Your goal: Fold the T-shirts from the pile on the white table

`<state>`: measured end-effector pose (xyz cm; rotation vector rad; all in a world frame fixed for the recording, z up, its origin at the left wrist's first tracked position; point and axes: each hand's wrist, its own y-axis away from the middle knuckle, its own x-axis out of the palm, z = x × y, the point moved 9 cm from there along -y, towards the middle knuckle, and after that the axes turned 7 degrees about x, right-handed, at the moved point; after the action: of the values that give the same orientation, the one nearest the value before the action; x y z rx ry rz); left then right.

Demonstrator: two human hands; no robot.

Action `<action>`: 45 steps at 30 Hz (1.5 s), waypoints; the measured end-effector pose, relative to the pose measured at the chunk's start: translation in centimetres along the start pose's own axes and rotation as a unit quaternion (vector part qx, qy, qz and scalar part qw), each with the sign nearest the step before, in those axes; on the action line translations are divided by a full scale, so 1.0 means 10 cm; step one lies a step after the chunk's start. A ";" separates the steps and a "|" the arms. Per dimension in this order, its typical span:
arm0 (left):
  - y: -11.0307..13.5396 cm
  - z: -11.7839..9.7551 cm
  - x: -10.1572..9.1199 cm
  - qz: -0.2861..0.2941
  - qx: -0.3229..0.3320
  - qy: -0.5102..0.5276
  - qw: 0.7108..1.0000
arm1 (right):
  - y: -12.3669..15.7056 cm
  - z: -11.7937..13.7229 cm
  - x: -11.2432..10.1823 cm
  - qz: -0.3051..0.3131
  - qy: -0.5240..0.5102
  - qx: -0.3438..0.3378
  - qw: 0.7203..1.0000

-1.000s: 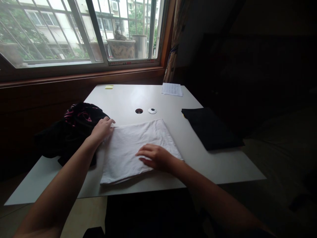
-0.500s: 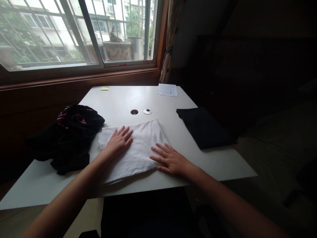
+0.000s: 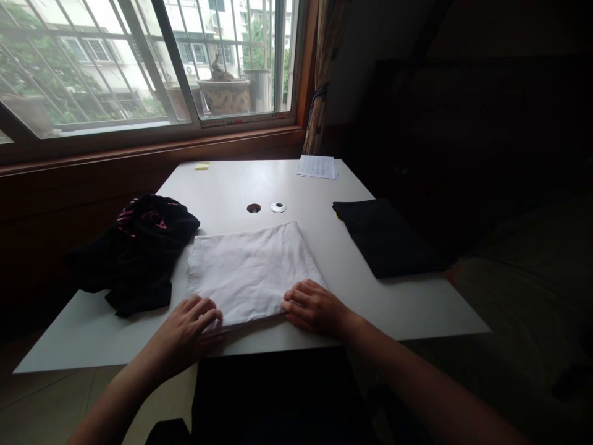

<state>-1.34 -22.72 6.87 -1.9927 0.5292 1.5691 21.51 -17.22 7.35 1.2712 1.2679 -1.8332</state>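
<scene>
A folded white garment point(image 3: 252, 266) lies flat on the white table, with light wrinkles across its top. At its near left corner, my left hand point(image 3: 192, 327) curls its fingers over the edge, the thumb low at the near side. My right hand point(image 3: 317, 308) holds the near right corner in the same way, fingers bent and closed on the cloth. The undersides of both grips are hidden from view.
A crumpled black garment point(image 3: 148, 247) with pink print lies on the table point(image 3: 278, 343) at left. To the right is a folded black garment point(image 3: 384, 238). Papers point(image 3: 317, 167), yellow sticky notes point(image 3: 202, 166) and a round cable hole point(image 3: 254, 208) are farther back, below the window.
Both hands were spread flat on the white garment. The left has drawn back toward me to the near corner, and the fingers of both have curled onto the near edge.
</scene>
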 end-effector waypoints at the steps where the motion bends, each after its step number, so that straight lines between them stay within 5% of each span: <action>1: 0.05 0.00 0.00 -0.001 -0.005 -0.008 1.000 | -0.03 0.03 -0.01 -0.004 0.004 -0.004 1.000; 11: 0.28 -0.14 -0.05 -0.055 0.015 -0.066 0.996 | 0.01 0.03 0.05 -0.009 -0.008 0.008 1.000; 21: 0.42 -0.11 -0.02 -0.040 0.008 -0.110 0.993 | 0.10 -0.02 0.04 -0.025 -0.107 0.000 0.994; 27: 0.45 -0.07 0.12 0.017 -0.075 -0.125 0.989 | 0.18 0.04 0.03 -0.019 -0.081 -0.016 0.996; 32: 0.42 -0.09 0.08 0.080 -0.113 -0.025 0.990 | 0.25 0.07 0.02 0.003 -0.063 -0.026 0.998; 38: 0.01 0.03 -0.17 0.107 -0.086 0.018 0.990 | 0.14 -0.03 -0.08 0.026 -0.147 -0.007 0.989; 42: -0.62 0.22 -0.25 0.041 -0.053 -0.032 0.997 | -0.17 -0.52 -0.17 -0.058 -0.163 0.101 0.980; 45: -1.15 0.45 -0.08 0.048 -0.055 -0.070 0.995 | -0.45 -0.96 -0.02 -0.066 -0.102 0.193 0.974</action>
<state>2.08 -11.03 8.82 -1.9435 0.4981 1.8173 21.47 -6.68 8.25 1.1704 0.9323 -2.3219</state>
